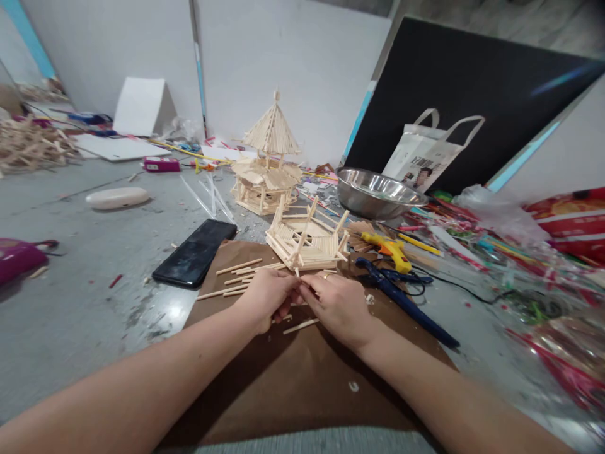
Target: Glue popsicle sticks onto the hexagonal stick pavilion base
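My left hand (269,295) and my right hand (339,308) meet at the fingertips over a brown board (302,384). Both are closed in a pinch on a thin wooden stick (297,272), whose tip shows between them; the fingers hide the rest. Just beyond stands a hexagonal wooden stick frame (309,243) with short posts rising at its corners. Several loose sticks (239,267) lie by my left hand, and another stick (301,326) rests below the hands. Navy-handled scissors (406,302) lie to the right of my right hand.
Behind the frame stands a pagoda model (269,161) made of sticks. A black phone (195,252) lies left. On the right are a yellow glue gun (390,249), a steel bowl (378,192), a white bag (420,154) and scattered plastic scraps. A white oval case (117,198) sits farther left.
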A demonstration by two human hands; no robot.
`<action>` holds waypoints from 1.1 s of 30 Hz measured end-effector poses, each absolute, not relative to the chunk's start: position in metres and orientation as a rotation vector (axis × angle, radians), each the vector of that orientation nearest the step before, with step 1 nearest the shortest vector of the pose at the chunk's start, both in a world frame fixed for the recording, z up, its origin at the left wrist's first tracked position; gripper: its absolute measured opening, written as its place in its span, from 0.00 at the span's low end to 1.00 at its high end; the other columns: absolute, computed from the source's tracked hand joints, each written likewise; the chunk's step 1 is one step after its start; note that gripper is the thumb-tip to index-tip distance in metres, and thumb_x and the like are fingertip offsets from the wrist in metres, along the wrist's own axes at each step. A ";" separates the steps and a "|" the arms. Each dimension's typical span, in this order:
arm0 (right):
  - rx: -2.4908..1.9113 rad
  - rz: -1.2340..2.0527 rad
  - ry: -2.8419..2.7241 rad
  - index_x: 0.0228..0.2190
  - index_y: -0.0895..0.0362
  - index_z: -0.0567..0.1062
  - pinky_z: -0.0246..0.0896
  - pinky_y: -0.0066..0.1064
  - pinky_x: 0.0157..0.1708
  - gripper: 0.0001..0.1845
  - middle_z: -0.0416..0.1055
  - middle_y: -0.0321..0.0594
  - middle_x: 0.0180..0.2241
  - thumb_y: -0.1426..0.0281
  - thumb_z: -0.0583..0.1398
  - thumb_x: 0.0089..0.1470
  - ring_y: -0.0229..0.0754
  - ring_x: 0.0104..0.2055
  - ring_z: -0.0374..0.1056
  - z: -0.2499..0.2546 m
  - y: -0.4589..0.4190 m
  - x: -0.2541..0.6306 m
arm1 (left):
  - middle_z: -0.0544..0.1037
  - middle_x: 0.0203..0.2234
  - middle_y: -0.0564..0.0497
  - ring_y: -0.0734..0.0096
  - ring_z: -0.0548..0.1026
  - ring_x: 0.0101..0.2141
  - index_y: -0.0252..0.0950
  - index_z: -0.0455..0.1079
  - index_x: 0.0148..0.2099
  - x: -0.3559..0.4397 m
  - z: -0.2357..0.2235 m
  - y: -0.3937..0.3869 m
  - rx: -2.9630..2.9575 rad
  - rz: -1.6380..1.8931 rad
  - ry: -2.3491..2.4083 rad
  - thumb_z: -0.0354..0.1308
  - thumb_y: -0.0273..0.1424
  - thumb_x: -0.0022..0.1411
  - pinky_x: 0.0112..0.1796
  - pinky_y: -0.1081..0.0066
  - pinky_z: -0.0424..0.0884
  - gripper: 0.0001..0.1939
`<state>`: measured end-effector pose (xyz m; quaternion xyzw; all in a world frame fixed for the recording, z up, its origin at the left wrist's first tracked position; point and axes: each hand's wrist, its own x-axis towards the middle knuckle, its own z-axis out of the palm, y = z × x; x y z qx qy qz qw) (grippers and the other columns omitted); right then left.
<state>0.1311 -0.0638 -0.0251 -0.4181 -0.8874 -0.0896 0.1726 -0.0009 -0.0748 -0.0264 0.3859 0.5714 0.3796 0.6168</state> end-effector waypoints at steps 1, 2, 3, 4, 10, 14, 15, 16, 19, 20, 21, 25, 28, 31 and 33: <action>-1.222 -0.202 -2.517 0.31 0.54 0.73 0.49 0.26 0.25 0.14 0.73 0.38 0.25 0.66 0.49 0.53 0.37 0.27 0.66 -0.023 -0.064 0.130 | 0.67 0.11 0.56 0.84 0.54 0.06 0.31 0.64 0.20 -0.001 -0.026 -0.074 0.868 0.887 1.314 0.51 0.32 0.48 0.07 0.79 0.45 0.10; -1.258 -0.133 -2.511 0.31 0.54 0.73 0.50 0.26 0.25 0.14 0.73 0.38 0.25 0.66 0.49 0.52 0.37 0.28 0.67 -0.022 -0.064 0.129 | 0.67 0.11 0.56 0.84 0.54 0.06 0.31 0.63 0.20 -0.001 -0.026 -0.074 0.848 0.898 1.315 0.51 0.32 0.48 0.08 0.79 0.45 0.10; -1.293 -0.051 -2.496 0.31 0.53 0.74 0.51 0.25 0.25 0.13 0.73 0.37 0.26 0.66 0.50 0.52 0.37 0.29 0.67 -0.020 -0.063 0.128 | 0.66 0.11 0.56 0.84 0.54 0.06 0.32 0.62 0.19 0.000 -0.027 -0.074 0.832 0.908 1.319 0.52 0.32 0.47 0.08 0.79 0.45 0.10; -1.325 0.039 -2.473 0.31 0.52 0.74 0.52 0.25 0.26 0.13 0.74 0.37 0.27 0.66 0.50 0.51 0.37 0.29 0.67 -0.019 -0.063 0.127 | 0.66 0.10 0.56 0.84 0.54 0.06 0.32 0.62 0.19 0.000 -0.027 -0.073 0.819 0.915 1.325 0.52 0.32 0.47 0.08 0.79 0.45 0.11; -1.355 0.459 -2.305 0.29 0.52 0.76 0.54 0.24 0.27 0.12 0.74 0.35 0.25 0.66 0.52 0.50 0.38 0.30 0.68 -0.020 -0.059 0.128 | 0.66 0.10 0.55 0.83 0.54 0.06 0.31 0.62 0.19 0.002 -0.027 -0.070 0.787 0.906 1.362 0.52 0.31 0.46 0.08 0.78 0.46 0.09; -1.309 0.548 -2.258 0.26 0.54 0.76 0.56 0.24 0.28 0.14 0.74 0.36 0.25 0.67 0.51 0.50 0.38 0.30 0.68 -0.022 -0.057 0.129 | 0.67 0.10 0.55 0.83 0.54 0.06 0.31 0.62 0.19 0.002 -0.027 -0.067 0.794 0.904 1.374 0.52 0.30 0.46 0.08 0.78 0.47 0.08; -1.307 0.565 -2.236 0.26 0.54 0.76 0.56 0.25 0.28 0.14 0.74 0.36 0.25 0.67 0.51 0.50 0.39 0.30 0.68 -0.023 -0.057 0.129 | 0.67 0.10 0.55 0.83 0.54 0.06 0.31 0.62 0.19 0.001 -0.026 -0.066 0.805 0.903 1.377 0.52 0.30 0.46 0.08 0.78 0.47 0.08; -1.304 0.589 -2.208 0.26 0.55 0.76 0.56 0.25 0.28 0.14 0.74 0.37 0.25 0.67 0.51 0.50 0.39 0.30 0.68 -0.023 -0.056 0.128 | 0.66 0.10 0.55 0.83 0.54 0.05 0.31 0.62 0.19 0.001 -0.026 -0.065 0.818 0.900 1.379 0.52 0.30 0.46 0.08 0.78 0.47 0.08; -1.278 0.722 -2.100 0.29 0.56 0.76 0.58 0.26 0.29 0.14 0.74 0.38 0.26 0.67 0.52 0.49 0.39 0.30 0.68 -0.026 -0.055 0.126 | 0.67 0.10 0.55 0.83 0.54 0.05 0.31 0.62 0.19 -0.001 -0.025 -0.063 0.848 0.883 1.380 0.52 0.29 0.46 0.08 0.78 0.46 0.08; -1.268 0.779 -2.062 0.30 0.56 0.76 0.58 0.26 0.29 0.13 0.74 0.38 0.26 0.68 0.52 0.48 0.38 0.29 0.68 -0.026 -0.055 0.125 | 0.67 0.10 0.55 0.83 0.54 0.05 0.31 0.62 0.19 -0.002 -0.025 -0.063 0.849 0.877 1.378 0.52 0.29 0.46 0.08 0.78 0.46 0.08; -1.261 0.839 -2.025 0.30 0.57 0.76 0.59 0.25 0.29 0.13 0.74 0.37 0.26 0.69 0.52 0.48 0.38 0.28 0.68 -0.027 -0.055 0.125 | 0.67 0.10 0.55 0.84 0.54 0.05 0.30 0.62 0.19 -0.002 -0.024 -0.062 0.848 0.873 1.376 0.52 0.29 0.46 0.08 0.78 0.46 0.08; -1.270 0.983 -1.922 0.28 0.58 0.77 0.58 0.24 0.23 0.13 0.74 0.37 0.22 0.68 0.53 0.46 0.36 0.23 0.67 -0.031 -0.053 0.125 | 0.67 0.10 0.54 0.84 0.53 0.06 0.30 0.63 0.20 -0.003 -0.024 -0.061 0.836 0.874 1.350 0.52 0.29 0.46 0.08 0.77 0.45 0.08; -1.287 0.955 -1.926 0.28 0.57 0.77 0.56 0.23 0.20 0.13 0.73 0.36 0.21 0.67 0.53 0.46 0.35 0.21 0.66 -0.033 -0.052 0.126 | 0.67 0.10 0.54 0.83 0.54 0.06 0.30 0.63 0.19 -0.002 -0.025 -0.060 0.839 0.871 1.339 0.52 0.30 0.45 0.08 0.77 0.46 0.08; -1.311 0.911 -1.919 0.29 0.57 0.77 0.56 0.23 0.18 0.13 0.73 0.36 0.21 0.68 0.53 0.45 0.35 0.21 0.66 -0.033 -0.052 0.125 | 0.67 0.10 0.54 0.83 0.54 0.06 0.30 0.63 0.19 -0.001 -0.026 -0.059 0.849 0.869 1.329 0.52 0.30 0.45 0.09 0.78 0.46 0.08; -1.318 0.902 -1.909 0.28 0.57 0.77 0.56 0.23 0.19 0.13 0.73 0.36 0.20 0.68 0.53 0.45 0.35 0.22 0.66 -0.033 -0.053 0.124 | 0.67 0.10 0.54 0.83 0.54 0.06 0.30 0.63 0.18 -0.001 -0.026 -0.058 0.851 0.866 1.329 0.53 0.30 0.44 0.09 0.77 0.46 0.09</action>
